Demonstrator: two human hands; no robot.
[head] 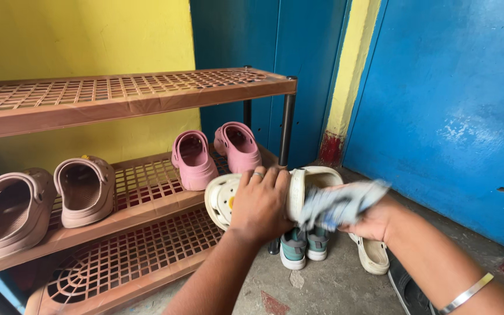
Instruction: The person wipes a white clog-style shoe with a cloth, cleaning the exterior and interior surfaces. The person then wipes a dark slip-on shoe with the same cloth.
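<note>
Wiping step in progress, as I read it: left hand (pixel 261 204) is closed over the top of a cream clog (pixel 223 197), fingers wrapped across its upper, holding it in the air just in front of the brown shoe rack (pixel 147 93), level with the middle shelf. Right hand (pixel 371 220) grips a bunched grey-white cloth (pixel 339 204), fingers curled round it, pressed against the clog's heel end; the cloth is motion-blurred. The clog's long axis runs roughly left-right across the view, slightly tilted, toe toward the rack, heel strap toward the right hand, sole side partly facing the camera. Next move probably needs the left hand to keep the clog steady or turn it so the cloth reaches the unwiped faces. A 2nd cream clog (pixel 371 254) lies on the concrete floor below, beside 2 small grey-green sandals (pixel 304 248). 2 pink clogs (pixel 214 153) and 2 beige clogs (pixel 45 198) sit on the middle shelf.
</note>
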